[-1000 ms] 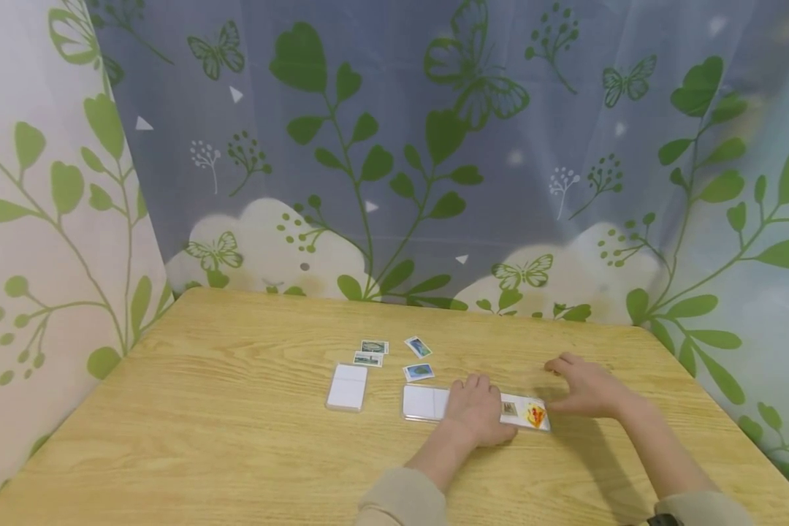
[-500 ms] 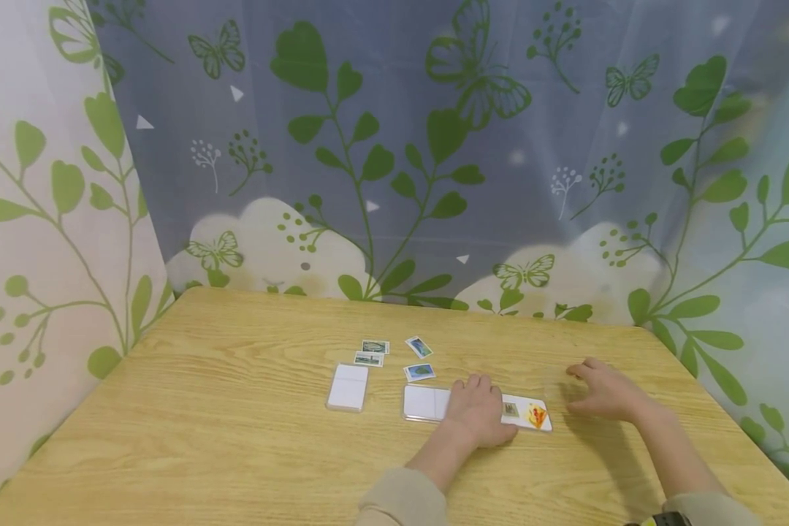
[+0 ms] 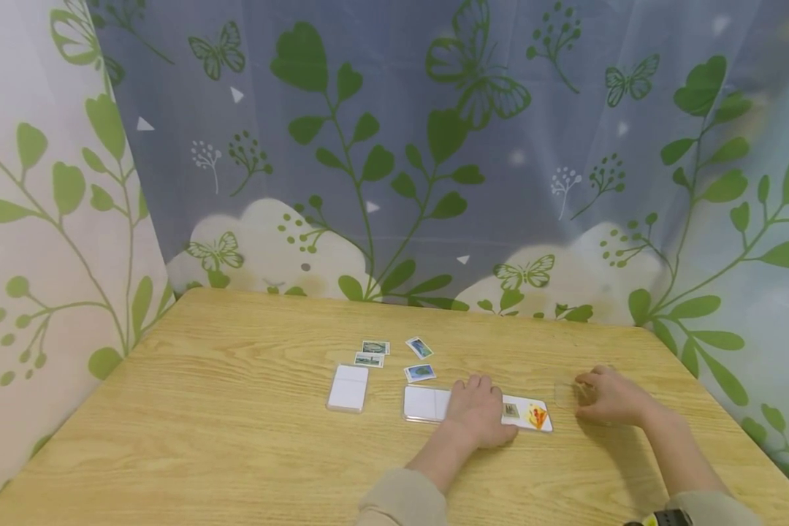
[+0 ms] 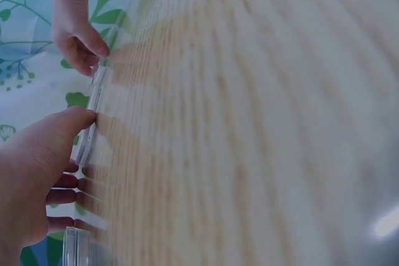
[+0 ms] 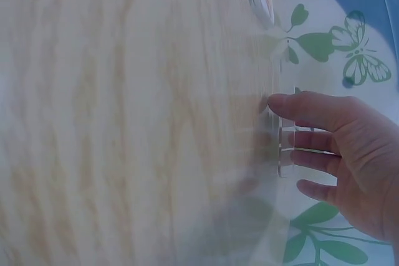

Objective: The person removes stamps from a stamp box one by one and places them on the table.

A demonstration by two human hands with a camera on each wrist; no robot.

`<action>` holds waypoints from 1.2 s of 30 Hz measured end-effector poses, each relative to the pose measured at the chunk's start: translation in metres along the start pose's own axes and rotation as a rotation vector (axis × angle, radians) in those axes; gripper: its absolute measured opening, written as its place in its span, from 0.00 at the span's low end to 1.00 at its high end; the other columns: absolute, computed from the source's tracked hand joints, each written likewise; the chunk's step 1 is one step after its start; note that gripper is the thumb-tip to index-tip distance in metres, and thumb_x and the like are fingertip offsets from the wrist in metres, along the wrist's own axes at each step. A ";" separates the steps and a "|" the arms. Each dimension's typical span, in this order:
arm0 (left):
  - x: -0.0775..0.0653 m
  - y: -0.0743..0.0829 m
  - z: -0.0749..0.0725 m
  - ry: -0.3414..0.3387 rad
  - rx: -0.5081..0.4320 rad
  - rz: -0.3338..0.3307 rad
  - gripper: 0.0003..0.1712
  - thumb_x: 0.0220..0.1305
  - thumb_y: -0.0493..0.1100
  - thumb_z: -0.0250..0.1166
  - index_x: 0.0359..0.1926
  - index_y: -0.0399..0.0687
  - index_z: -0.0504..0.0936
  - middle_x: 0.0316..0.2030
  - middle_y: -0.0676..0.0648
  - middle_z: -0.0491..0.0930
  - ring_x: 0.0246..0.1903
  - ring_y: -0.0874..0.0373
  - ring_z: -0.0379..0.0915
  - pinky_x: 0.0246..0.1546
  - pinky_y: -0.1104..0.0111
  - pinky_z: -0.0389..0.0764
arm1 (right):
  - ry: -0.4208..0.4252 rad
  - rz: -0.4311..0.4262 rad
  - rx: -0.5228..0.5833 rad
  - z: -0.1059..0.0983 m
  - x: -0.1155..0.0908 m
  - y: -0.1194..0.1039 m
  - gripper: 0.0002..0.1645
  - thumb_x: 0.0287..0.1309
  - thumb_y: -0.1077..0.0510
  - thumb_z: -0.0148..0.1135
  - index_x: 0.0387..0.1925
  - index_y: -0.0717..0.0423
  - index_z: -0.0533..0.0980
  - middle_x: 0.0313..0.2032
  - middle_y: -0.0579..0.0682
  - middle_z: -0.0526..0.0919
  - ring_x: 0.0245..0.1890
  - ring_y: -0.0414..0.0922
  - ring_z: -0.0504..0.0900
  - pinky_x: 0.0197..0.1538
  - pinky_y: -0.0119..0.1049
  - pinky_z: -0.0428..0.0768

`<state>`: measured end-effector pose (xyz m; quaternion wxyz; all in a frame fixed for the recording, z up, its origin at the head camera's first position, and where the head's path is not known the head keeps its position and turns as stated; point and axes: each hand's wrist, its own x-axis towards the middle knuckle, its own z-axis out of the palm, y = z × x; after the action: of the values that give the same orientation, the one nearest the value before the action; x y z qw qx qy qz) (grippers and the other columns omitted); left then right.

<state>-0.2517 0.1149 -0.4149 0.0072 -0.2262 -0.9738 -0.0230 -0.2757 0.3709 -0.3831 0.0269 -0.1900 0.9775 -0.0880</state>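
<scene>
In the head view my left hand (image 3: 476, 413) lies across a long flat clear case with a white insert (image 3: 424, 403). Its thumb is at the near edge and its fingertips reach the far edge, holding the case against the table. A small stamp (image 3: 511, 410) and an orange-yellow picture (image 3: 537, 416) show on the insert's right part; the middle is hidden under the hand. To the right of the case, my right hand (image 3: 614, 398) holds a thin clear plastic cover (image 3: 563, 394) between thumb and fingers, low over the table. The cover's outline is faint.
Several loose stamps (image 3: 420, 373) lie behind the case on the wooden table (image 3: 237, 438). A smaller clear case with a white insert (image 3: 348, 388) sits to the left. Behind the table hangs a leaf-and-butterfly patterned curtain (image 3: 394, 219).
My right hand has moved right, away from the case's right end, and then lower, carrying the clear cover. My left hand and the case have stayed in place.
</scene>
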 end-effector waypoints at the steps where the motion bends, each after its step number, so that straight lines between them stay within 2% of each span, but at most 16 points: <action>1: 0.000 0.000 0.000 0.000 0.000 0.000 0.38 0.54 0.73 0.52 0.56 0.54 0.72 0.52 0.55 0.68 0.55 0.60 0.60 0.57 0.63 0.62 | 0.002 0.000 0.002 0.001 0.000 0.001 0.38 0.40 0.49 0.72 0.48 0.73 0.72 0.41 0.63 0.73 0.39 0.57 0.74 0.39 0.52 0.75; 9: -0.001 0.001 0.000 0.000 0.010 0.005 0.39 0.54 0.74 0.52 0.57 0.54 0.72 0.52 0.55 0.68 0.55 0.60 0.61 0.57 0.63 0.62 | 0.024 -0.017 -0.027 0.002 -0.003 0.005 0.37 0.41 0.47 0.71 0.47 0.72 0.74 0.38 0.60 0.74 0.36 0.53 0.74 0.37 0.48 0.74; 13: -0.001 0.002 0.000 0.002 0.010 0.004 0.38 0.54 0.73 0.52 0.56 0.54 0.72 0.52 0.55 0.68 0.55 0.60 0.61 0.56 0.63 0.62 | 0.028 -0.025 -0.026 0.002 -0.004 0.004 0.37 0.42 0.47 0.71 0.47 0.73 0.73 0.40 0.63 0.74 0.40 0.58 0.74 0.40 0.51 0.74; 18: -0.001 0.002 0.000 0.007 0.006 0.001 0.38 0.54 0.73 0.52 0.56 0.54 0.72 0.52 0.55 0.68 0.55 0.60 0.61 0.56 0.63 0.62 | 0.016 -0.004 0.105 -0.002 -0.004 0.002 0.33 0.49 0.51 0.67 0.49 0.74 0.72 0.43 0.69 0.74 0.44 0.64 0.73 0.43 0.56 0.74; 22: 0.000 0.001 0.001 0.007 0.009 0.002 0.38 0.54 0.73 0.52 0.56 0.54 0.72 0.53 0.55 0.68 0.55 0.60 0.61 0.56 0.63 0.62 | 0.014 0.025 0.194 -0.006 -0.002 0.002 0.27 0.55 0.53 0.63 0.46 0.73 0.74 0.39 0.63 0.78 0.40 0.58 0.76 0.41 0.51 0.75; 25: 0.000 0.000 0.002 0.007 0.010 0.001 0.38 0.55 0.73 0.51 0.57 0.54 0.72 0.53 0.54 0.68 0.55 0.60 0.61 0.57 0.63 0.62 | 0.015 0.057 0.218 -0.008 0.000 0.003 0.25 0.56 0.50 0.62 0.44 0.70 0.75 0.37 0.56 0.79 0.38 0.52 0.77 0.38 0.46 0.75; 30: 0.001 0.000 0.001 0.006 0.007 0.003 0.38 0.55 0.73 0.52 0.57 0.53 0.72 0.53 0.54 0.68 0.55 0.60 0.61 0.56 0.63 0.63 | 0.003 0.086 0.285 -0.009 0.001 0.000 0.24 0.58 0.47 0.60 0.43 0.66 0.76 0.38 0.55 0.80 0.39 0.51 0.78 0.39 0.46 0.76; 36: 0.000 0.000 -0.001 -0.004 0.010 0.001 0.39 0.54 0.73 0.52 0.57 0.53 0.72 0.53 0.55 0.68 0.55 0.60 0.61 0.56 0.63 0.63 | -0.016 0.073 0.358 -0.011 0.005 -0.014 0.21 0.60 0.47 0.58 0.42 0.63 0.77 0.39 0.52 0.81 0.40 0.49 0.77 0.41 0.46 0.76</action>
<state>-0.2520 0.1155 -0.4140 0.0062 -0.2267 -0.9738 -0.0179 -0.2763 0.3584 -0.3704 0.0712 -0.1474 0.9521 -0.2581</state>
